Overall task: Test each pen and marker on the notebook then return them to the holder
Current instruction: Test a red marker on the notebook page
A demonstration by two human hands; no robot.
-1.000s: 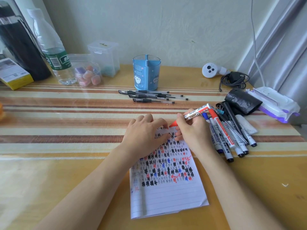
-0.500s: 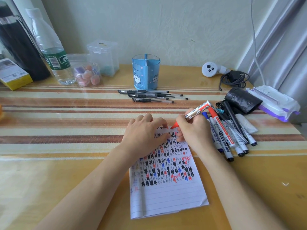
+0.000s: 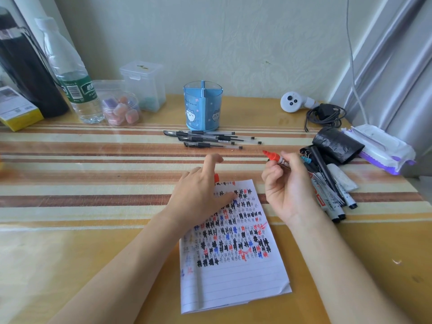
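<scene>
One red marker (image 3: 278,160): diagonal, tip pointing far-left.

- Left hand (image 3: 198,195) rests on the notebook's (image 3: 233,272) top-left corner, with a red cap (image 3: 216,177) beside its fingers; hold unclear.
- Right hand (image 3: 288,190) grips an uncapped red marker (image 3: 274,157) off the notebook's top-right corner.
- Blue holder (image 3: 203,106) stands beyond the notebook; black pens (image 3: 210,139) lie between.
- Markers (image 3: 332,195) lie heaped right of the notebook.
</scene>
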